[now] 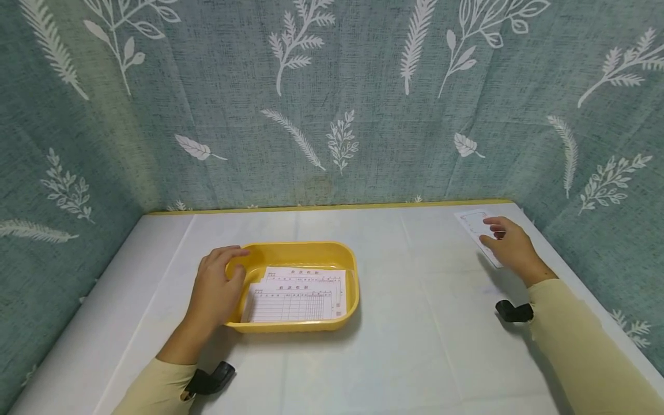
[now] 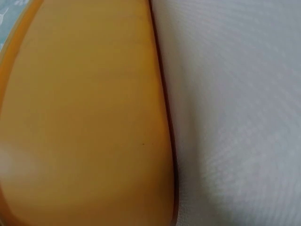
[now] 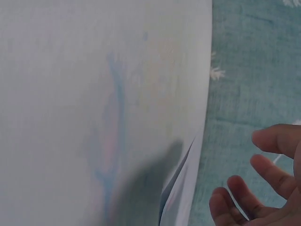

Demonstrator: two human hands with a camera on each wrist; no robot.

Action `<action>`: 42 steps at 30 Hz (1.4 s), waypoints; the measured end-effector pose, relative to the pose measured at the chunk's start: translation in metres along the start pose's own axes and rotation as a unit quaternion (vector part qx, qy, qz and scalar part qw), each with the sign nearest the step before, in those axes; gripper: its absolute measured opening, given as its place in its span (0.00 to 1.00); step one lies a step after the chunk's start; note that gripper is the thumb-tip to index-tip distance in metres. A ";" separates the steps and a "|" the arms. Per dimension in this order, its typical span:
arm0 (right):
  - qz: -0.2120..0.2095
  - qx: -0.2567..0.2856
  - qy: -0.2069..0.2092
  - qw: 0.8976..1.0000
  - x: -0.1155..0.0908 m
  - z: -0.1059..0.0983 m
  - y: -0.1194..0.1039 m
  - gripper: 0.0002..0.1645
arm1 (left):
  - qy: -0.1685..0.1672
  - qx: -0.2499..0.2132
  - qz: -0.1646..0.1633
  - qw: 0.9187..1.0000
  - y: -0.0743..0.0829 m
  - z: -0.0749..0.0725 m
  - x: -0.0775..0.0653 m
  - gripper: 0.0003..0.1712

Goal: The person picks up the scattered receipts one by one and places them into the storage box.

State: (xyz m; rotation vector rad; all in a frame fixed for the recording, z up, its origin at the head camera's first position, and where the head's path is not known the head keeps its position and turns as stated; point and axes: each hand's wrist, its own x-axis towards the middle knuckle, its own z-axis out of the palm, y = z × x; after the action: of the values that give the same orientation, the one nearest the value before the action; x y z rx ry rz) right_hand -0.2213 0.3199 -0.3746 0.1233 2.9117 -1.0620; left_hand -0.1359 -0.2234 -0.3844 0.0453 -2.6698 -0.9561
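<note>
At the left end of a yellow plastic basket (image 1: 298,327), my left hand (image 1: 215,282) has its fingers and thumb curved apart over the rim. Contact with the rim cannot be made out. Printed receipt forms (image 1: 295,302) lie overlapping inside the basket. In the left wrist view the basket's wall (image 2: 89,113) fills the left half, and no fingers show. My right hand (image 1: 510,248) hovers over a white paper slip (image 1: 473,223) at the far right. The right wrist view shows its fingers (image 3: 273,174) loosely bent with nothing between them, apart from the slip (image 3: 176,202), which has a raised edge.
A white cloth covers the table (image 1: 399,357). Green leaf-patterned fabric (image 1: 363,69) rises behind it and along both sides. A yellow strip (image 1: 332,206) runs along the table's back edge. Black wrist mounts (image 1: 210,380) sit under both sleeves.
</note>
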 end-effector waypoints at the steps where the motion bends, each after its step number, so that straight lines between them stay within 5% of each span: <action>1: 0.003 0.000 -0.001 1.000 0.000 -0.001 0.001 0.35 | 0.000 0.000 -0.001 1.000 0.000 0.000 0.000 0.19; 17: 0.056 -0.067 -0.035 0.996 0.000 -0.017 0.038 0.41 | 0.002 -0.004 0.001 1.000 0.001 0.000 0.001 0.19; 42: 0.077 -0.106 -0.035 0.991 0.004 -0.021 0.047 0.42 | 0.001 -0.005 -0.001 1.000 -0.001 0.000 0.000 0.19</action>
State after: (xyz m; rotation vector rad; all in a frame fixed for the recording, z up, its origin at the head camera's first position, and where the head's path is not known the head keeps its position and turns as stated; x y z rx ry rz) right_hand -0.2214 0.3693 -0.3892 0.2918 2.8743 -0.7139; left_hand -0.1356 -0.2240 -0.3848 0.0471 -2.6646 -0.9689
